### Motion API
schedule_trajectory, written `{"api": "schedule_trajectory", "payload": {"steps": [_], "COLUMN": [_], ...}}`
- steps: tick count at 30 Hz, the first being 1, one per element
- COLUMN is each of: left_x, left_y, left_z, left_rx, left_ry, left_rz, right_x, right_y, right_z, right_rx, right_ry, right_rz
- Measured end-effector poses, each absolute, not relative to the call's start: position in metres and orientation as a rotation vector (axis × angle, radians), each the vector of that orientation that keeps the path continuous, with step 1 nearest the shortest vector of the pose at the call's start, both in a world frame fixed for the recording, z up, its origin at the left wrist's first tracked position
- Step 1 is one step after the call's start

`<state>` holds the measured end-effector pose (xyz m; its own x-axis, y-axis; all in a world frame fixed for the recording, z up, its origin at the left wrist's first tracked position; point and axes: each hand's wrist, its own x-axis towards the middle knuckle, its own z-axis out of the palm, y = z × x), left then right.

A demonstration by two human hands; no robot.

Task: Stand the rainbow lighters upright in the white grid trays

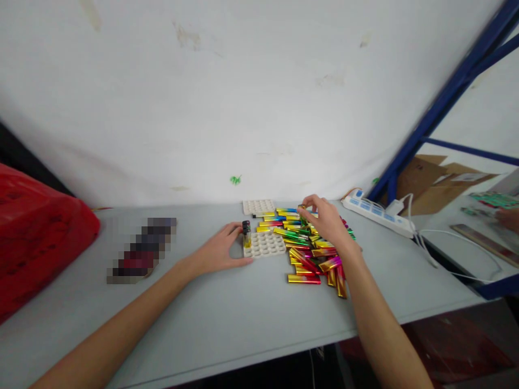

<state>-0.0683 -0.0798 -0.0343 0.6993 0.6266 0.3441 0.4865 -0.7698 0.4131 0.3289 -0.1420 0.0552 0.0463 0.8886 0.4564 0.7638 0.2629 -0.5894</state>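
My left hand (pixel 221 249) rests on the grey table (pixel 227 319) against the left side of a white tray with round holes (pixel 265 245). One small dark-capped piece (pixel 246 233) stands upright in the tray's near-left corner, by my fingertips. My right hand (pixel 326 221) hovers over a heap of shiny multicoloured metallic tubes (pixel 310 251), its fingertips pinched on one tube at the far edge of the heap. A second white holed tray (pixel 258 206) lies beyond, near the wall.
A red plastic bag (pixel 38 232) sits at the left. A white power strip (pixel 375 212) with cables lies at the right by a blue shelf frame (pixel 441 102). Cardboard (pixel 430 183) and another person's hand (pixel 508 219) are further right.
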Motion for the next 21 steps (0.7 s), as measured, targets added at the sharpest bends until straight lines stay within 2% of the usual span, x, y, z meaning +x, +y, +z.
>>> {"api": "schedule_trajectory", "payload": {"steps": [2,5,11,15,21], "left_x": [-0.069,-0.071,-0.071,-0.069,-0.069], "left_y": [-0.079,-0.077,-0.078,-0.081,-0.083], "left_z": [-0.036,-0.038,-0.038,-0.034,-0.031], "left_rx": [2.618,2.615,2.610,2.605,2.603], "left_ry": [0.886,0.879,0.872,0.877,0.883], "left_rz": [0.685,0.684,0.699,0.672,0.661], "right_x": [0.315,0.292,0.259,0.246,0.226], "right_y": [-0.140,-0.139,-0.138,-0.139,-0.147], "right_z": [0.056,0.054,0.041,0.032,0.032], "right_rx": [-1.356,-1.161,-0.959,-0.852,-0.868], "right_ry": [-1.517,-1.243,-0.902,-0.766,-0.877], "right_rz": [0.278,0.589,1.076,1.236,1.375]}}
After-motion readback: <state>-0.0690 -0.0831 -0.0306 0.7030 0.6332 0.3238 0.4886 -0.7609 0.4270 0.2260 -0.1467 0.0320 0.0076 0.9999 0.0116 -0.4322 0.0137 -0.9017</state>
